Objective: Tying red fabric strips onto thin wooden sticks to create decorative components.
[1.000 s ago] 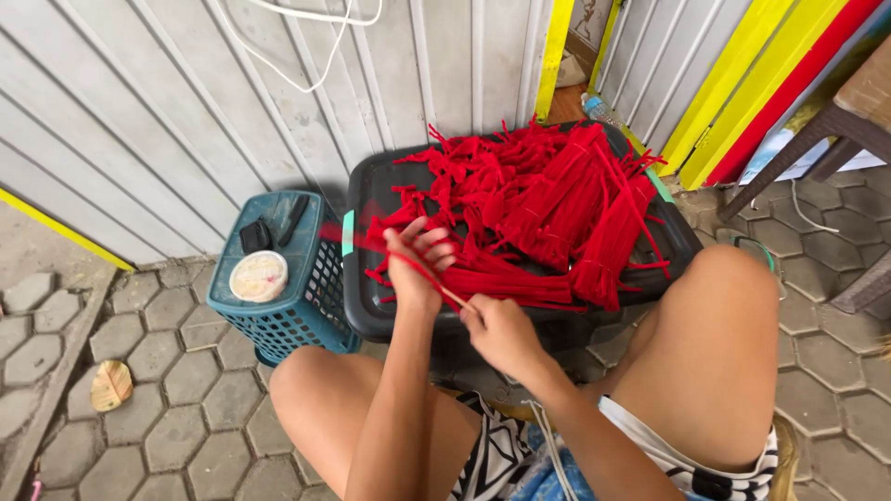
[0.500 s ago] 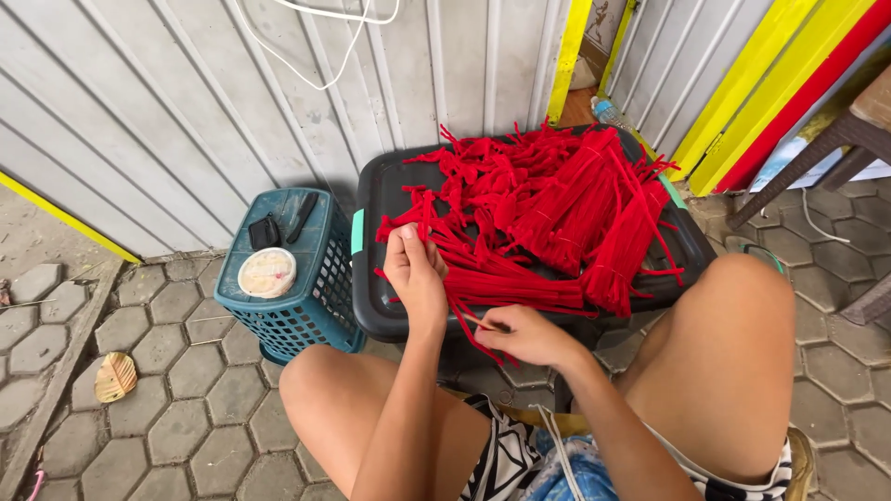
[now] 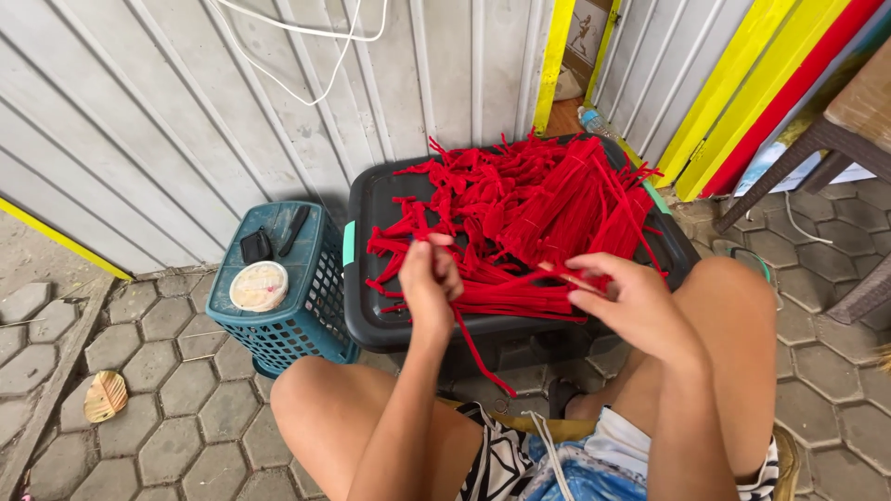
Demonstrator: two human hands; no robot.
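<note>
**Red strips gathered over the black bin lid**

Over the near edge of the black bin lid (image 3: 367, 278), between your bare knees, your two hands are working one bundle of long red strips (image 3: 506, 295). Your left hand (image 3: 429, 283) is closed in a fist around one end of the bundle, with a loose strip tail (image 3: 478, 357) hanging below it toward your lap. Your right hand (image 3: 624, 301) pinches the other end, fingers curled narrow around a few strips.

The step in hand looks like gathering and squaring a bundle drawn from the big red heap (image 3: 538, 199) piled on the lid. By my judgement the next move calls for keeping both grips firm and the ends level, so no strip slides out of line.

The bundle's long axis runs left to right between your hands, roughly parallel to the lid's near edge, tilting slightly upward toward your right hand.

Beside your left knee stands a teal basket (image 3: 297, 325) holding a round white lid (image 3: 258, 285).
</note>
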